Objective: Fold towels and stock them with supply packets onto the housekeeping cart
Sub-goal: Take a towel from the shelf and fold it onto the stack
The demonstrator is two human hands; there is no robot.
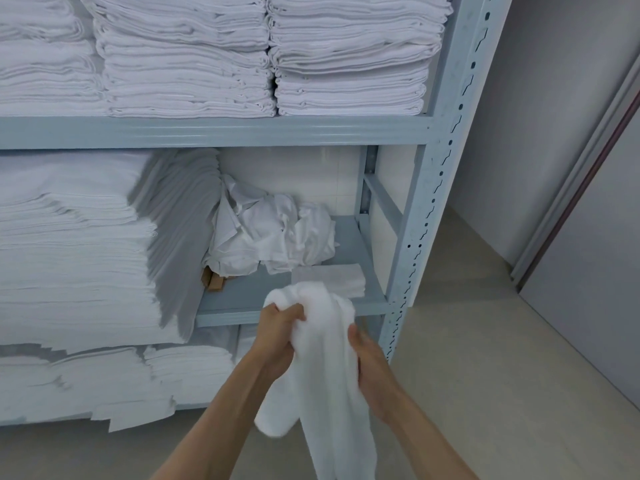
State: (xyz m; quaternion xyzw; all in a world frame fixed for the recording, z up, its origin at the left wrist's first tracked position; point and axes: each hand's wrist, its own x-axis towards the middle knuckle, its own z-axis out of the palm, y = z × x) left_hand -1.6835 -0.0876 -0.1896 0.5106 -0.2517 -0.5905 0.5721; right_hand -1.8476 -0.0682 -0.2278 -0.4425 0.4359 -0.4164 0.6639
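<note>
Both hands are on the towel (322, 358) here. The left hand (278, 336) has its fingers curled tight into a bunched fold near the top, while the right hand (367, 358) closes on the opposite edge, thumb pressed into the cloth. The towel is off the shelf (242, 311) altogether, held in the air just in front of its front lip, bunched at the top and hanging limp below the wrists.

Behind the towel, on the shelf, a small folded cloth (329, 277) lies flat. Further back sits a crumpled heap of white linen (273, 233), with something brown (215, 281) poking out beneath it. Left of the towel, tall stacks of folded sheets (76, 244) fill the bay, and more folded piles (187, 53) sit on the tier above.

This looks like the very start of a fold: the piece is gathered, not yet spread. The next move likely calls for finding two corners and shaking it out flat. No cart or supply packets are in view.
</note>
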